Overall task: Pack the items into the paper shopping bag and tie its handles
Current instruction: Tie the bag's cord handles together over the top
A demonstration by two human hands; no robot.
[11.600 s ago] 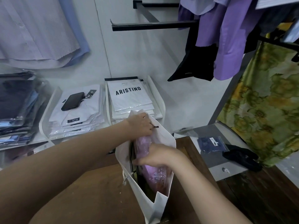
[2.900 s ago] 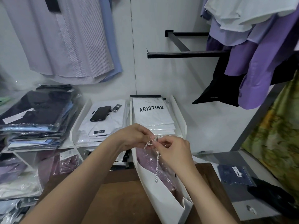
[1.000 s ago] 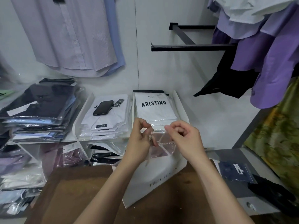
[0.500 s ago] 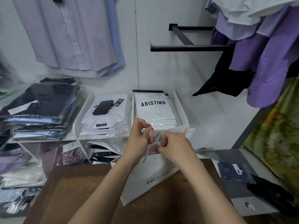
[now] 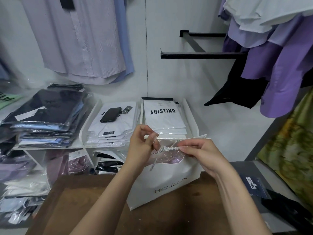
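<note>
Paper bag [image 5: 169,180]: white, on brown table [image 5: 84,209], wrapped pink garment [image 5: 169,157] inside. Likely light, stiff, crease-prone. Front logo too blurred to read.
Cord handles [image 5: 165,148]: thin, soft, knotted over opening; best held near knot.
Left hand [image 5: 142,148], right hand [image 5: 203,155]: each pinches cord.
Behind: shirt pack [image 5: 162,116] printed ARISTINO; second pack [image 5: 109,133] labelled N&H.

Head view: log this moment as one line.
step: tying | left hand: pinches handle cord | right hand: pinches handle cord | knot: formed | paper bag: on table, pink item inside
</note>
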